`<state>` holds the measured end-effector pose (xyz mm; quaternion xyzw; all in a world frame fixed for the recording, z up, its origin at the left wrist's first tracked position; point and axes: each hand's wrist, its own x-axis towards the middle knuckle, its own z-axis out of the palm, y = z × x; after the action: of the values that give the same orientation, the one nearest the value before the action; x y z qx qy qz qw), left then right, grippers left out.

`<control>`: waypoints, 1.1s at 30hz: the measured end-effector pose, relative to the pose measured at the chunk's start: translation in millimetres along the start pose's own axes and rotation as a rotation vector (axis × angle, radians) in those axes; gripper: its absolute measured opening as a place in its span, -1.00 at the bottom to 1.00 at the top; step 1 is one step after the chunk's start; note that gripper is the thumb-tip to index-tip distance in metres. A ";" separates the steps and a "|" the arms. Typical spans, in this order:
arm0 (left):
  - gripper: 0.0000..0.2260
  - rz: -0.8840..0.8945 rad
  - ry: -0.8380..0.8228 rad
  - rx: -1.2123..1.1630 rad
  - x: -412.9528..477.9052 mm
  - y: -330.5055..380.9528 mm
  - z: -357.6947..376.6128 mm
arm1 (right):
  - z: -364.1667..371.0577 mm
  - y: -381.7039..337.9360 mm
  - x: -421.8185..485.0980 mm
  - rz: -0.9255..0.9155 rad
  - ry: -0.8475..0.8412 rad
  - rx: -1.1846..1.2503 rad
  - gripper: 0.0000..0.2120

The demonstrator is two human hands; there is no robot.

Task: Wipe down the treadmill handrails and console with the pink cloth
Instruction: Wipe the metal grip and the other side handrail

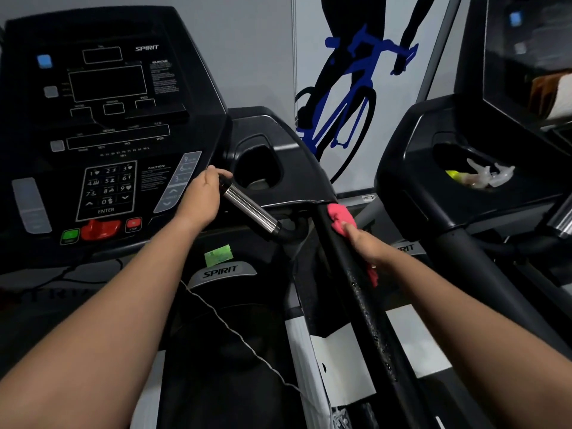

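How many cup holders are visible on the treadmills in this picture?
2. One cup holder is on the near treadmill, right of the console, beyond the left hand. The other cup holder is on the next treadmill, at right, and holds plastic things. More may be hidden.

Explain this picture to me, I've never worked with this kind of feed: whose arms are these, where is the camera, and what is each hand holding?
There is only one view, from a camera worn on a person's head, looking down at their own bare arms. No robot is involved. Ahead is the treadmill console with its keypad and buttons. The left hand grips the end of a shiny metal grip bar beside the cup holder. The right hand holds the pink cloth against the black right handrail, near its top. Droplets show on the rail below that hand. A second treadmill stands to the right.
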<state>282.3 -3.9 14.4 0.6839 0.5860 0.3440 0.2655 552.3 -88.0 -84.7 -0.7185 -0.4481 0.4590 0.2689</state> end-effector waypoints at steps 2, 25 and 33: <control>-0.60 -0.011 -0.079 0.098 1.0 4.4 -11.0 | -3.2 4.5 -16.2 0.029 -0.037 -0.089 -0.53; -0.73 0.511 -0.442 1.531 -48.5 34.6 122.4 | 25.9 -9.4 -7.4 -0.150 0.248 -0.421 -0.21; -0.72 0.621 -0.519 1.634 -30.0 23.8 136.9 | 17.5 -30.6 13.6 -0.020 0.149 -0.356 -0.18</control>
<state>401.8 -32.0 -57.4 0.8421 0.3587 -0.2869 -0.2828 526.8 -62.5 -73.6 -0.7821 -0.5083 0.3155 0.1745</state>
